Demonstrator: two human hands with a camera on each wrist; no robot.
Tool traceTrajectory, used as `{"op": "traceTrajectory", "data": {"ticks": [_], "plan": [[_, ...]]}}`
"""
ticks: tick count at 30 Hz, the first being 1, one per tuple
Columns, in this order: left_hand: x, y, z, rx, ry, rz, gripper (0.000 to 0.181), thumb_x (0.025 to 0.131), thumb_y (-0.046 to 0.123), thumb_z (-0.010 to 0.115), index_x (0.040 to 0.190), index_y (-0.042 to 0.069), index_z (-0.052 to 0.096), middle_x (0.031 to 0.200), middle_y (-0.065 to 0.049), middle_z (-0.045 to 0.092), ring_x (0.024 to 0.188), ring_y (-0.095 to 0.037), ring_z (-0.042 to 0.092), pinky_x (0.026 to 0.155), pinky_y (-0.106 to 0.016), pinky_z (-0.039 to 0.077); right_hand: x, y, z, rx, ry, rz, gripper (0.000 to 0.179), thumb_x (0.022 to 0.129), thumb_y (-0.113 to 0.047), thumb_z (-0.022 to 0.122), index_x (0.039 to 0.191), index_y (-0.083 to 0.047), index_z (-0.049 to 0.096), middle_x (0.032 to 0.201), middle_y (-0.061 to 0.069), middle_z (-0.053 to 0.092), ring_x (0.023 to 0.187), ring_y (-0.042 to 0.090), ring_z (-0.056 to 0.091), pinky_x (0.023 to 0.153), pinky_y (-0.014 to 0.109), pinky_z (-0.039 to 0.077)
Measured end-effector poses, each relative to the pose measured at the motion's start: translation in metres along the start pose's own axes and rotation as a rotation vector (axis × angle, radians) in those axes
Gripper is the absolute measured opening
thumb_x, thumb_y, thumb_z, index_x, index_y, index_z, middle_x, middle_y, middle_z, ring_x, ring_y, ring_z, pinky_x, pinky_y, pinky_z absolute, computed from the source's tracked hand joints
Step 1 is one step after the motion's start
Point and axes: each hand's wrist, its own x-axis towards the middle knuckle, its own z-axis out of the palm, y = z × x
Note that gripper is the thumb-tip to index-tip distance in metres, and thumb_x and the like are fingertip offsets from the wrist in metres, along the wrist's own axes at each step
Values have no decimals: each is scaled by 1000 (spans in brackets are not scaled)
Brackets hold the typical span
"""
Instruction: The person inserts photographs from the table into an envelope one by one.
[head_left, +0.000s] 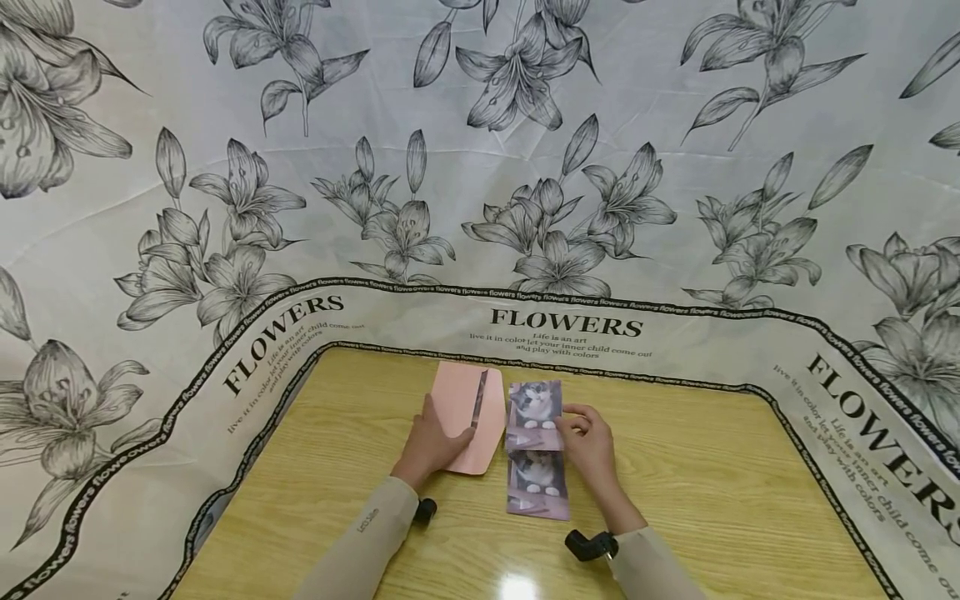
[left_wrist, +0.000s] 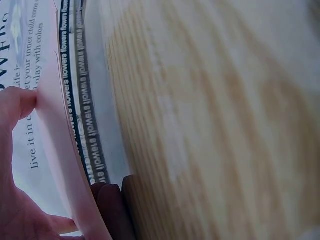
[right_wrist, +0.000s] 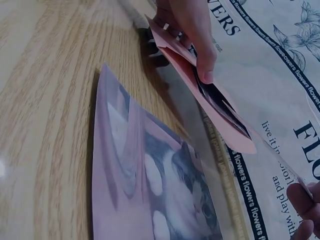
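Note:
My left hand (head_left: 433,446) grips a pink envelope (head_left: 455,396) by its left side, thumb on top near the opening and fingers underneath. A dark printed piece (right_wrist: 222,102) shows inside the envelope's slit. Between thumb and fingertips, my right hand (head_left: 591,446) pinches the right edge of a cat photo (head_left: 535,407), held upright beside the envelope. The right wrist view shows this photo nearly edge-on, overlapping the envelope's opening there. A second cat photo (head_left: 537,490) with the same picture lies on the table, its top edge covered by the held one in the head view.
The wood-grain table (head_left: 712,467) spreads around both hands. A white curtain (head_left: 420,208) printed with flowers and lettering hangs along the table's back and sides. Each wrist wears a small black camera, such as the one on the right wrist (head_left: 591,546).

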Motion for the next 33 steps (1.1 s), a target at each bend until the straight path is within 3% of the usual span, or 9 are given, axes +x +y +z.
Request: {"op": "traceTrajectory", "data": {"ticks": [11, 19, 33], "plan": [[0, -1, 1, 21, -1, 4, 120, 92, 52, 80, 169, -6, 9, 159, -48, 31, 142, -59, 46, 115, -62, 44, 15, -4, 32, 38, 15, 14, 25, 98, -9, 78, 120, 0, 73, 84, 15, 79, 57, 7, 53, 54, 22, 42], [0, 2, -3, 8, 1, 17, 119, 92, 50, 80, 168, -7, 9, 158, -50, 29, 144, -61, 43, 117, -62, 42, 24, -4, 50, 85, 11, 41, 24, 96, -8, 79, 117, 3, 72, 77, 6, 77, 56, 6, 55, 52, 21, 42], [0, 2, -3, 17, -11, 9, 119, 93, 50, 79, 169, -7, 9, 160, -48, 29, 146, -59, 42, 119, -61, 40, 26, -8, 60, 39, 7, 110, 24, 97, -12, 77, 118, -1, 72, 83, 8, 77, 57, 9, 55, 52, 24, 40]]}}
